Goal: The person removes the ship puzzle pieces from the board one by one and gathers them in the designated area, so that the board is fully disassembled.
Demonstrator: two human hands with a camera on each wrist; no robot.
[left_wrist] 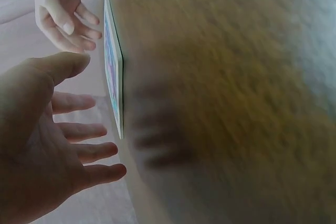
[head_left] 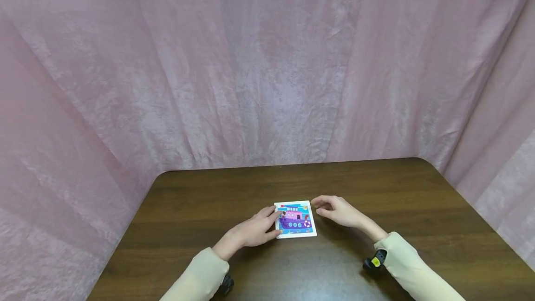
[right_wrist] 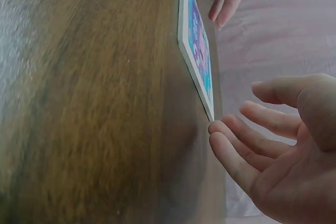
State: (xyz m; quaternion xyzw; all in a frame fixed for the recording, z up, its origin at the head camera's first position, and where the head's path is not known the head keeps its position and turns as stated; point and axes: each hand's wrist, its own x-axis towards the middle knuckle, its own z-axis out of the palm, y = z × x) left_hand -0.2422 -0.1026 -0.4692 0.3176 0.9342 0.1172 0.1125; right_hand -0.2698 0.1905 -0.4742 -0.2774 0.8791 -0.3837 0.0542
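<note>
A flat square picture board (head_left: 296, 219) with a white border lies on the table; its picture is a purple and pink ship on blue water. My left hand (head_left: 258, 229) is at the board's left side, fingers spread, and its fingertips overlap the border in the head view. In the left wrist view, the left hand's fingers (left_wrist: 89, 153) are apart and nearly straight, with nothing between them. My right hand (head_left: 340, 211) is beside the upper right corner, fingers loosely bent and holding nothing. The right wrist view shows its fingertips (right_wrist: 216, 128) close to the board's corner.
The brown wooden table (head_left: 200, 199) has rounded far corners. Pink curtains (head_left: 267, 68) hang behind it and along both sides. A black wrist device (head_left: 375, 261) is on the right wrist, and another (head_left: 225, 285) on the left.
</note>
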